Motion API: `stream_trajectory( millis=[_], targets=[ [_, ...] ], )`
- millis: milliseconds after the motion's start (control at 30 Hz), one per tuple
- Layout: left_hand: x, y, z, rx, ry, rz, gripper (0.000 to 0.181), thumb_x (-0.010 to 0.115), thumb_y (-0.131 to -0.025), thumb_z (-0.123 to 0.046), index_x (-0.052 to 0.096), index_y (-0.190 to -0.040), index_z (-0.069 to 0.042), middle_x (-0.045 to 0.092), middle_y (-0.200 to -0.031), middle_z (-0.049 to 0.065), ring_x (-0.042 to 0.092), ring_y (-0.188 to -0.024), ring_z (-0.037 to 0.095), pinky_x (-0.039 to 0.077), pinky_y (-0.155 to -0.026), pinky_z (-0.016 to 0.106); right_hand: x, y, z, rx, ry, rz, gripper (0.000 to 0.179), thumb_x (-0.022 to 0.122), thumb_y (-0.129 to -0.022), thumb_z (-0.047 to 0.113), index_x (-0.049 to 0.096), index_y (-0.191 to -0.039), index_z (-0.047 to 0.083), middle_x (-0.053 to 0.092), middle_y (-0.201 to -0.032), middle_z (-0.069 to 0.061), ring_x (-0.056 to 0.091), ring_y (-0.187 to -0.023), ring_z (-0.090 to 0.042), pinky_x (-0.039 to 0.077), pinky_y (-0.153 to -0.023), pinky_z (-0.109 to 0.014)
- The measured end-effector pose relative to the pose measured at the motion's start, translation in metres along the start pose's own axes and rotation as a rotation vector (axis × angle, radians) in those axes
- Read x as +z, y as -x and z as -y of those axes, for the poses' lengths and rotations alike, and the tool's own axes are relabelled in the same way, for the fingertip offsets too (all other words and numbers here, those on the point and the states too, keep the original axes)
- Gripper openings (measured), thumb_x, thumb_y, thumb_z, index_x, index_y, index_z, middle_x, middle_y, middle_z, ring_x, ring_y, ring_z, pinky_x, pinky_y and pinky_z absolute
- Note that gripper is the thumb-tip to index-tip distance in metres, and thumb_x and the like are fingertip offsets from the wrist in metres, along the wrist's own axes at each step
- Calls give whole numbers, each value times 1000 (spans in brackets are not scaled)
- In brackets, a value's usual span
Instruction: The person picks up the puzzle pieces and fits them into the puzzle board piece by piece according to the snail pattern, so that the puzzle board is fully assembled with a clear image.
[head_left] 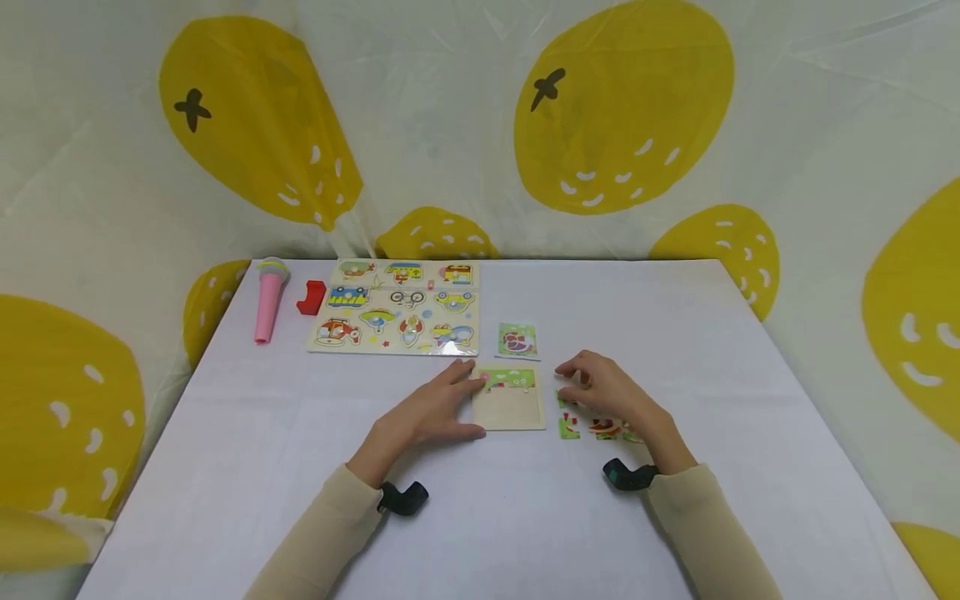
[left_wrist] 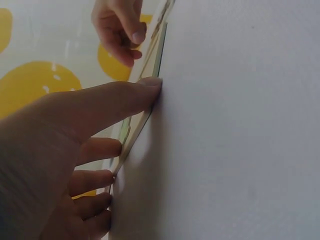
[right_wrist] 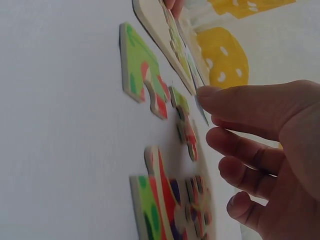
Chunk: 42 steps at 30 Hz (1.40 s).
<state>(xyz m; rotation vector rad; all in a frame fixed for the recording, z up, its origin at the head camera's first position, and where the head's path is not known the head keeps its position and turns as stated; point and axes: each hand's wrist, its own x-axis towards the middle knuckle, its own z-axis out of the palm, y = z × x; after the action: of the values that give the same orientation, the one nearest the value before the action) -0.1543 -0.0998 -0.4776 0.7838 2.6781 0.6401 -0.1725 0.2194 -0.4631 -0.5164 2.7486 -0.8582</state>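
- The tray [head_left: 510,412], at the centre of the head frame, has green pieces along its upper edge and bare wood below.
- The left hand [head_left: 435,410] is spread wide, touching the tray's left edge and lower-left corner, gripping nothing.
- The right hand [head_left: 609,387], right of centre, hangs over the loose pieces [head_left: 568,427], fingers loosely bent, thumb apart, nothing held.
- Only a narrow gap parts the tray's right edge from those pieces.
- The card [head_left: 517,340] lies just above the tray's upper edge.
- The board [head_left: 397,347], upper left, reaches the table's [head_left: 750,400] far edge; its lower edge nears the left fingertips.
- White cloth stretches widely from the right hand to the right table edge.
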Motion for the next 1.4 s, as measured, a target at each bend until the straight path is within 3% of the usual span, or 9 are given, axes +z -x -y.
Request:
stream_trajectory(
  millis=[233,500,900,1100,1400],
  targets=[
    [1,2,-1,-13,5,-10,86,79,-81,-50,45,-152,-18,27,-165,9,24,-154,29,33,-122,44,-3,6,-14,-15,-1,37,39,79,-87,26,70,-120,7,65,-107,-5,54,-90,-19,46,-77,-28],
    [3,2,0,-20,5,-9,86,79,-81,-51,44,-153,-19,26,-165,8,24,-154,27,34,-121,44,-7,9,-13,-3,-21,78,32,78,-87,22,73,-115,8,66,-108,-5,57,-94,-18,48,-82,-32],
    [4,2,1,-14,2,-12,85,78,-82,-50,44,-152,-19,27,-165,7,23,-155,27,34,-122,43,-4,6,-12,15,-20,60,25,80,-85,19,70,-106,10,65,-95,-1,54,-84,-17,46,-74,-27],
    [3,3,0,-9,10,-18,85,79,-81,-50,45,-152,-19,27,-165,7,23,-155,27,34,-121,44,-5,8,-12,4,-28,59,14,73,-91,16,68,-103,12,64,-85,1,54,-76,-14,46,-67,-23],
    [4,3,1,-6,8,-21,84,79,-81,-50,46,-152,-18,27,-165,9,24,-154,29,34,-121,45,-5,8,-8,-8,-66,9,15,67,-96,15,68,-110,10,66,-92,-1,55,-81,-15,49,-68,-22]
  ],
)
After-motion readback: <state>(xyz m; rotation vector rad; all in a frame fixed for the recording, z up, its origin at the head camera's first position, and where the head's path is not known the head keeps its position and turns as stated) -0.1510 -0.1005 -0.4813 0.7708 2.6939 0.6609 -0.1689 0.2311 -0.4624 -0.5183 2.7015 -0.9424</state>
